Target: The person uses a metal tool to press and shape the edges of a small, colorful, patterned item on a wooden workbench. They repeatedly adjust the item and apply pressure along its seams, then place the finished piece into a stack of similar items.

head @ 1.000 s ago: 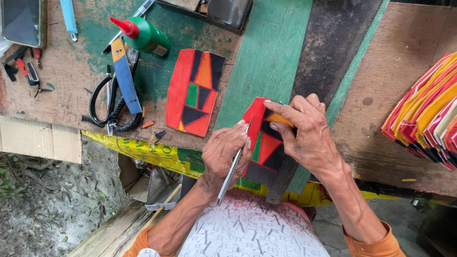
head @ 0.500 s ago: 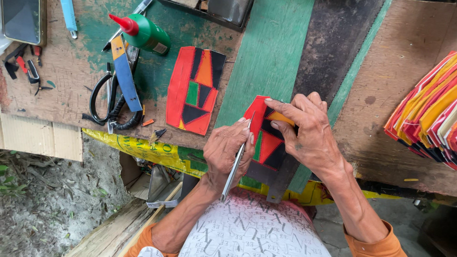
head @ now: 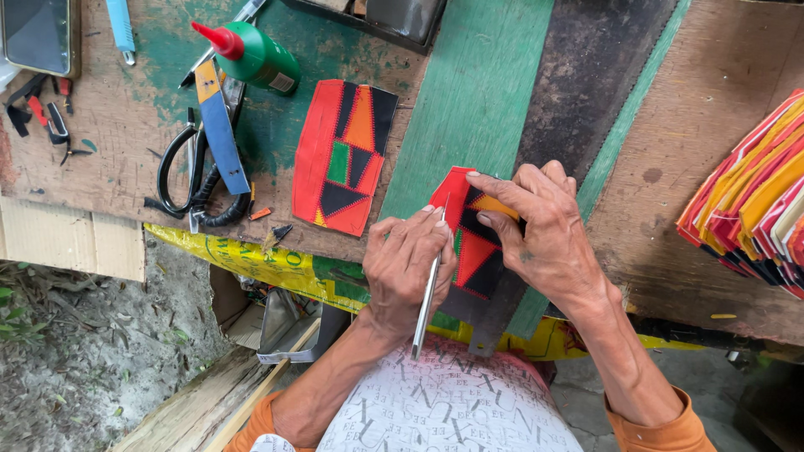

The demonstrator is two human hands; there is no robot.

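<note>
Two hands: both on one patchwork piece, lower centre of frame.
Left hand (head: 408,266): closed in a pen grip round a thin metal tool (head: 428,297); tip sits at the red left edge of the piece, shaft runs down toward the lap.
Right hand (head: 540,230): fingers spread flat over the top of the piece, pinning it to the table; index finger reaches toward the tool tip.
Patchwork piece (head: 471,251): red, orange, black and green triangles; lies on the dark plank beside the green plank, at the near table edge, half covered by the right hand.
Step, my read: marking or scoring along the left edge of the piece while it is held flat. Cannot tell whether the tip cuts or only marks.
Next move calls for: steady downward hold from the right hand and a controlled draw of the tip along the edge, clear of the index finger.
Second piece (head: 343,156): same colours, flat on the table (head: 109,117), centre-left, untouched.
Upper left: green glue bottle (head: 251,54) with red nozzle, black-handled scissors (head: 197,180), blue strip.
Right edge: stack of coloured sheets (head: 754,192).
Change vs earlier frames: almost none. Tool and both hands in nearly the same pose; the piece has not shifted on the plank.
</note>
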